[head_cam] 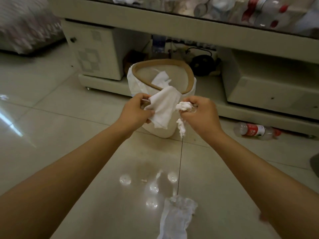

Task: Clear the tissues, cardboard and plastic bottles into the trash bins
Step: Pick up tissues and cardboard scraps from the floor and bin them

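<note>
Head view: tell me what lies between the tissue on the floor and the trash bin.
Head view: glossy floor tile with round light reflections and a small scrap. A thin dark line runs from the floor tissue toward the trash bin.

The bottles [264, 12] on the bench [155, 21] are blurred and cut off by the top edge, while the tissue [176, 219] on the floor runs past the bottom edge.
</note>
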Available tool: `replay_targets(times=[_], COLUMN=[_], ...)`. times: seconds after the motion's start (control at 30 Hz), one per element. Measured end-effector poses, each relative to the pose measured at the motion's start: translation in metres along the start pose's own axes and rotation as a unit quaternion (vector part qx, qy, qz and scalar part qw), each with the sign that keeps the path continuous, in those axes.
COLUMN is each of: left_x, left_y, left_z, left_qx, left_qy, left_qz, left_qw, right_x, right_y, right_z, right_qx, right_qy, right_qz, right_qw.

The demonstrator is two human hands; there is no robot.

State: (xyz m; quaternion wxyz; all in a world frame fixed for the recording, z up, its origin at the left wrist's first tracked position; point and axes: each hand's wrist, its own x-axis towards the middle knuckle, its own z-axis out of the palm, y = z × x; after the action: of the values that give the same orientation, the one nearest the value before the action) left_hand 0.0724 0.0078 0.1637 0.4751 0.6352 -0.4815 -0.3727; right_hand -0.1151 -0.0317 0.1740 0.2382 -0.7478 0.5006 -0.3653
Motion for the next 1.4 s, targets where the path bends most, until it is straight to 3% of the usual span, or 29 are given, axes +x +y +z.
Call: replay_targets(times=[0.17, 0.43, 0.57, 0.73, 0.87, 1.0, 1.17, 1.4], left_x=[0.056, 0.140, 0.146, 0.138, 0.124, 0.098, 0.056, -0.009], left_y=[0.034, 0.044, 0.043, 0.026, 0.021, 0.018, 0.005, -0.025], left_z=[-0.003, 0.011, 0.012, 0.011, 0.017, 0.018, 0.033, 0.056], left_qx=[0.006, -0.046, -0.082, -0.174, -0.168, -0.125, -0.032, 0.093], left_qy=[0.019, 0.047, 0.042, -0.008, 0.001, -0.019, -0.067, -0.108], left_qz=[0.032, -0.098, -0.102, -0.043, -0.004, 0.044, 0.117, 0.116], left_qw=[0.999, 0.993, 0.990, 0.984, 0.986, 0.991, 0.990, 0.983], right_x=[0.052, 0.133, 0.158, 0.161, 0.152, 0.122, 0.065, -0.033], right_y=[-0.016, -0.009, -0.001, 0.004, 0.010, 0.014, 0.027, 0.051], right_z=[-0.004, 0.008, 0.019, 0.030, 0.032, 0.026, 0.019, 0.001], right_qx=[-0.049, -0.079, -0.023, 0.059, 0.056, -0.053, -0.149, -0.216], right_qy=[0.064, 0.110, 0.036, -0.065, -0.044, 0.016, 0.024, -0.026], right_qz=[-0.022, 0.007, 0.043, 0.041, 0.012, -0.083, -0.182, -0.144], right_qw=[0.997, 0.991, 0.998, 0.995, 0.997, 0.995, 0.972, 0.965])
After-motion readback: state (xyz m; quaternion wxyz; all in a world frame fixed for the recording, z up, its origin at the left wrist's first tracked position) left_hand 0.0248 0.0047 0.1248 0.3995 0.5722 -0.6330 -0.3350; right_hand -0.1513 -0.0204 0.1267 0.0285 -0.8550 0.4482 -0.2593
